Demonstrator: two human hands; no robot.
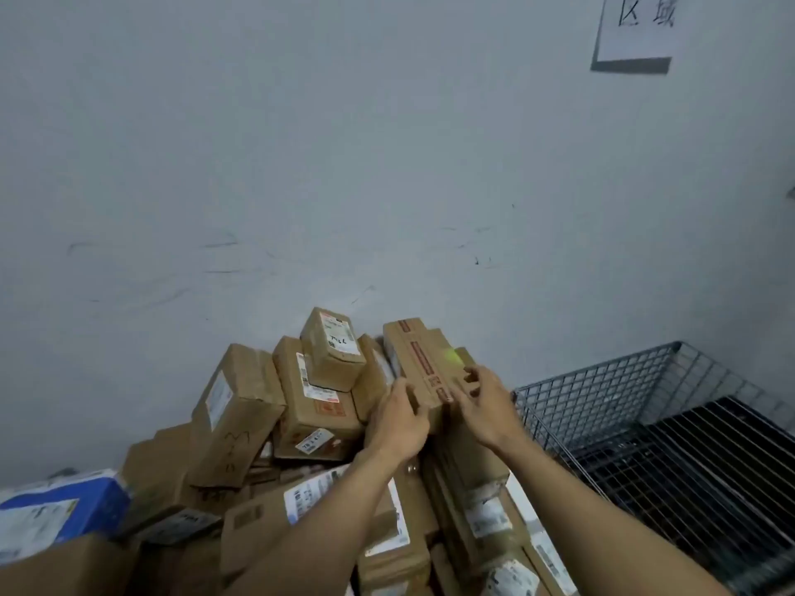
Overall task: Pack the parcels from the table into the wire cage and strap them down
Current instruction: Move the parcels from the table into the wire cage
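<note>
A heap of brown cardboard parcels (275, 428) rises against the wall. At its top right lies a long flat box with red tape (419, 354). My left hand (398, 428) grips that box's near left corner. My right hand (482, 402) touches its right side with fingers spread and slightly bent. The wire cage (602, 393) stands to the right of the heap, its dark slatted floor visible inside.
A small box with a white label (333, 348) tops the heap beside the long box. A blue and white parcel (56, 509) lies at the lower left. A paper sign (641, 28) hangs on the grey wall.
</note>
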